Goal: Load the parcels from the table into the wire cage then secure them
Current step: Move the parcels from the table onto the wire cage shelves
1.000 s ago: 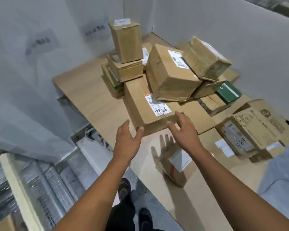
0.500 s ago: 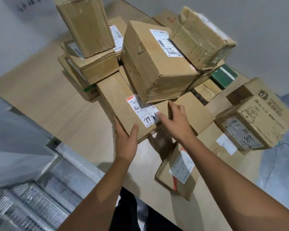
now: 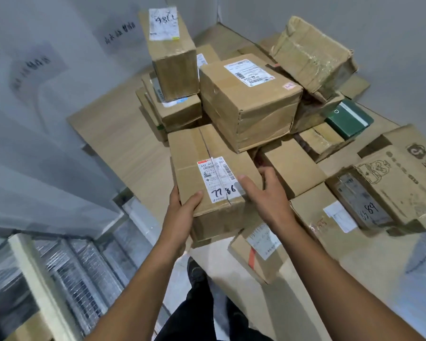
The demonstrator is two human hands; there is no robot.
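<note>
A long cardboard parcel (image 3: 194,153) with a white label marked 7786 lies at the near edge of the wooden table (image 3: 123,143), its near end sticking out past the edge. My left hand (image 3: 182,205) grips its near left corner, thumb on top. My right hand (image 3: 263,193) holds its right side, thumb on the label and fingers curled down the far side. Behind it a big labelled box (image 3: 251,107) rests on the pile. The wire cage (image 3: 84,279) stands low at the left.
Several more parcels crowd the table: a tall stack (image 3: 172,57) at the back, a crumpled box (image 3: 310,57), a green box (image 3: 347,118), a printed carton (image 3: 399,183) at the right, a flat parcel (image 3: 261,252) near the edge. White walls close in on the left and behind.
Both hands went from reaching over the table to holding the 7786 parcel. The parcel has slid toward me, over the table's edge.
</note>
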